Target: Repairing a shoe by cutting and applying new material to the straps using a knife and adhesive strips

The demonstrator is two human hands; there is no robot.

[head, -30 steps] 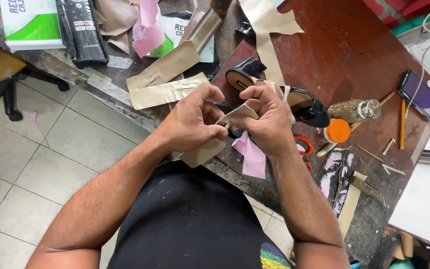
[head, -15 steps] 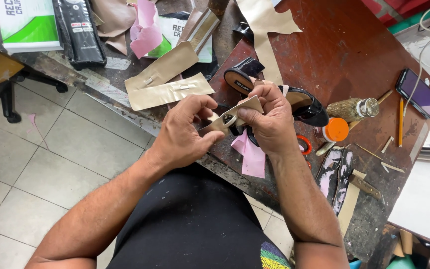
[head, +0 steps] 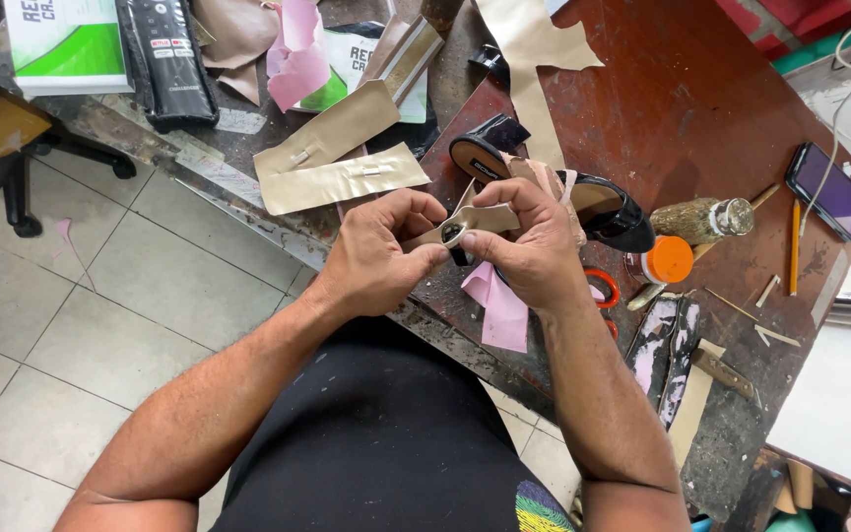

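Nearest the camera: both hands meet just over the near edge of the worn dark-red wooden workbench (head: 701, 89). Left hand (head: 376, 258) pinches one end of a narrow tan leather strap (head: 480, 219) betw. thumb & fingers; right hand (head: 534, 254) grips the other end, fingers curled over it. Strap runs across betw. the two hands, w/ a small dark hole or fitting near its middle; can't tell which. Strap is held up off the bench, directly in front of a black high-heeled sandal (head: 603, 209) lying on its side just behind the right hand.

Under the right hand, a pink paper scrap (head: 499, 310) hangs over the near edge. Just right of the hands: red-handled scissors (head: 603, 288), mostly hidden, then an orange round lid (head: 669, 259) & a glass bottle w/ gold-brown contents (head: 701, 219) lying on its side.

Left of the sandal, two flat tan leather pieces (head: 342, 163) sit at the bench's left edge. Toward the right edge: yellow pencil (head: 795, 246), dark smartphone w/ purple screen (head: 832, 190).

Far side: long tan leather offcut (head: 534, 49), pink crumpled sheet (head: 297, 59), black flat packet (head: 169, 59) & green-and-white box (head: 66, 44) at the far left corner.
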